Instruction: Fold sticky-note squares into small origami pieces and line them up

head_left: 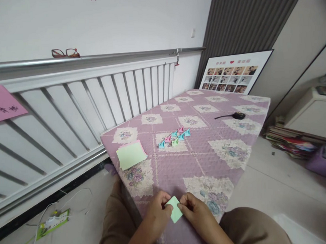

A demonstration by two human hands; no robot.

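Close to the table's near edge, I hold a small light-green folded paper (pixel 174 210), diamond-shaped with a crease down its middle. My left hand (pixel 160 211) pinches its left corner between thumb and fingers. On the opposite corner, my right hand (pixel 194 209) has its thumb and fingers closed too. Farther up the cloth sit several small folded paper pieces (pixel 174 141) in blue, pink and green. To their left lies a stack of paper sheets (pixel 131 154), light green on top with pink showing beneath.
A patterned purple tablecloth (pixel 172 173) covers the table. Toward its right side lies a black object with a strap (pixel 238 115). A white radiator (pixel 94 104) runs along the left, with glasses (pixel 65 53) on the pipe above. A power strip (pixel 53 223) rests on the floor.
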